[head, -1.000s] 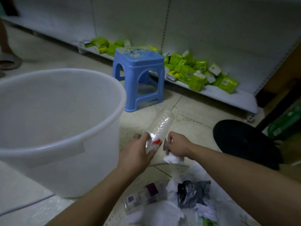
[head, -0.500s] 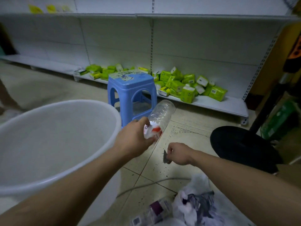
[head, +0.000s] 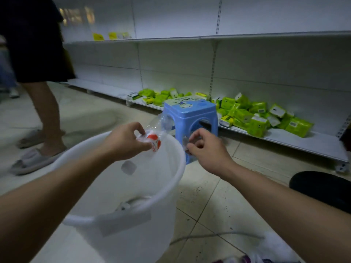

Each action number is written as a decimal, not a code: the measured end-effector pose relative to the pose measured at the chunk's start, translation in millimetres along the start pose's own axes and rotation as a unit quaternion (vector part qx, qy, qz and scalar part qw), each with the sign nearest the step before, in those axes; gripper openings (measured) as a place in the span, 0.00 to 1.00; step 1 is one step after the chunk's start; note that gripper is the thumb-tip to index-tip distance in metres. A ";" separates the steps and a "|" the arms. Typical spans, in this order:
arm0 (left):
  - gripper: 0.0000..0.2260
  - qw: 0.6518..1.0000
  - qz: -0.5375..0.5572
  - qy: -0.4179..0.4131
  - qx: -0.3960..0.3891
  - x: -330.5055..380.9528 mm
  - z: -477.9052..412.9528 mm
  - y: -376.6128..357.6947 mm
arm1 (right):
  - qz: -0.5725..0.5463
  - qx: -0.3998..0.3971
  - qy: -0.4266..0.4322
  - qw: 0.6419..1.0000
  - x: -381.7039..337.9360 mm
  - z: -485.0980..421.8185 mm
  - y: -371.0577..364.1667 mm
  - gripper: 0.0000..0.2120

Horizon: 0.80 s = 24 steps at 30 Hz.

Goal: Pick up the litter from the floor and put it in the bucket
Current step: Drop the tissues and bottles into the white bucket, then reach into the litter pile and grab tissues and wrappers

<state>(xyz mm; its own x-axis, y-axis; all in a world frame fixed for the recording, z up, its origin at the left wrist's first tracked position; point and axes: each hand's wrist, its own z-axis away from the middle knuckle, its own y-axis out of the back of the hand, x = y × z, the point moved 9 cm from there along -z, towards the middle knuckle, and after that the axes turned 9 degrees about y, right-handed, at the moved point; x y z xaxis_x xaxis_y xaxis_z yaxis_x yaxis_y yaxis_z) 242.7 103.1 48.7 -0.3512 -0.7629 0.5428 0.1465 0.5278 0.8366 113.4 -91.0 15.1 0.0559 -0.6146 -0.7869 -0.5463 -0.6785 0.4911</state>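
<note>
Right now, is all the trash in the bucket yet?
Not yet. The bucket looks empty inside, so nothing seems done. In hand: the left hand holds a bottle over the rim, and the right hand pinches a small scrap beside it. Left: more litter lies on the floor at the bottom right.

Shop aisle, mostly cleared out. Long white metal gondola shelving (head: pixel 247 37) with slotted uprights runs along the far wall, yellow price tags (head: pixel 98 36) on the upper shelf edge at left. Bright green packaged tissue packs (head: pixel 258 118) heaped on the bottom shelf. Pale tiled floor (head: pixel 209 202), small blue plastic stool (head: pixel 190 112) standing in front of the shelving.
</note>
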 end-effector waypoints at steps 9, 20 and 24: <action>0.24 0.986 -0.166 -0.030 0.005 -43.1 5.2 -7.6 | 0.217 -0.161 0.092 0.958 -36.4 3.2 -67.7 0.14; 0.23 0.959 -0.092 -0.261 -0.052 97.2 49.7 -90.7 | 0.322 -0.156 0.030 0.933 21.1 19.2 23.9 0.27; 0.24 0.931 -0.139 -0.332 -0.063 134.4 75.0 -129.1 | 0.352 -0.189 0.004 0.917 44.4 31.4 58.2 0.33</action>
<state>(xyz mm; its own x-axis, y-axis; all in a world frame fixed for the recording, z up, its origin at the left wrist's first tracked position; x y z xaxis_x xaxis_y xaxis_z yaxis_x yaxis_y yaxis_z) 107.3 -39.6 8.1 -0.8801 -0.4422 0.1727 0.0560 0.2646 0.9627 57.8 -145.1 -3.0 -0.1922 -0.9557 -0.2231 -0.1209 -0.2026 0.9718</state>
